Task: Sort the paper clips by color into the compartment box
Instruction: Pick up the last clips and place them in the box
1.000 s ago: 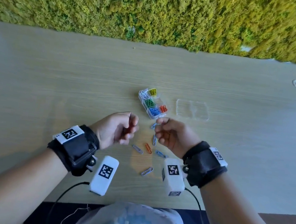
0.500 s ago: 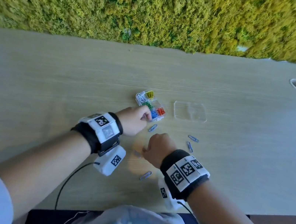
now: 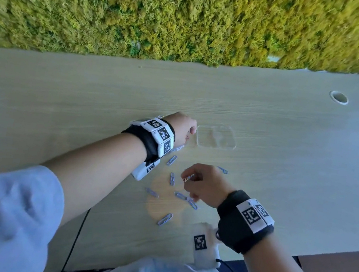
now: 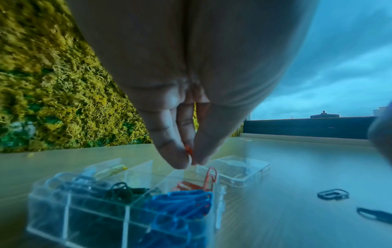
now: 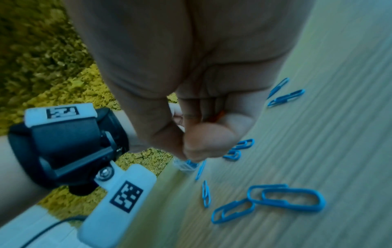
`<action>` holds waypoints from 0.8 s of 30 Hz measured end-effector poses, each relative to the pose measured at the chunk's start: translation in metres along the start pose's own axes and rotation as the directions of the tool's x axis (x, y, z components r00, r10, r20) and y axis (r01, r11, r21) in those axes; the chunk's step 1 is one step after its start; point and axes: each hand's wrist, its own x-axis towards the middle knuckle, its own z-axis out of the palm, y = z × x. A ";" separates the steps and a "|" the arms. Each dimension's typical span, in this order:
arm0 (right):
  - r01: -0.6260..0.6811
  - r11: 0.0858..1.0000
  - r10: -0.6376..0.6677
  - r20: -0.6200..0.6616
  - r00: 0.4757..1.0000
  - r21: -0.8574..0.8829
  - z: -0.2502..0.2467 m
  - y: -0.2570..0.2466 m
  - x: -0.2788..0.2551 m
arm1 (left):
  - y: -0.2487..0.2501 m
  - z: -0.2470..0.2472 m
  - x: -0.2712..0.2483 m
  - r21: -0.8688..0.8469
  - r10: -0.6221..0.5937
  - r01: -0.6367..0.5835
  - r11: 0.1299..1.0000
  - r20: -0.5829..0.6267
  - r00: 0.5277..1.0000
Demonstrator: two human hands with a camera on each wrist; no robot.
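Since 1 s ago, left hand (image 3: 181, 128) has left its spot near the right hand and reached out over the box (image 4: 118, 201), hiding it in head view. It now pinches an orange clip (image 4: 188, 150) by thumb and forefinger above the orange compartment; half a sec ago it was just arriving at the box. Right hand (image 3: 205, 184), then palm-down on the table (image 3: 62, 98) w/ knuckles up, has lifted and turned, now pinching another orange clip (image 3: 187, 179) at its fingertips. The orange clip seen earlier among the loose blue clips (image 3: 165, 219) is gone from the table.
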 end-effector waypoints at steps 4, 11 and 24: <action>-0.068 0.956 0.066 0.017 0.998 0.286 -0.003 0.001 0.006 | -0.001 0.002 -0.003 -0.062 -0.004 0.002 0.998 -0.032 0.999; -0.074 0.988 0.075 0.000 0.997 0.136 -0.015 -0.016 0.031 | -0.028 0.000 -0.027 -0.242 -0.070 0.014 0.970 -0.225 0.972; 0.063 0.645 -0.168 -0.061 0.984 -0.762 -0.022 -0.089 0.077 | -0.058 0.033 -0.090 0.013 -0.152 0.151 0.988 0.119 0.981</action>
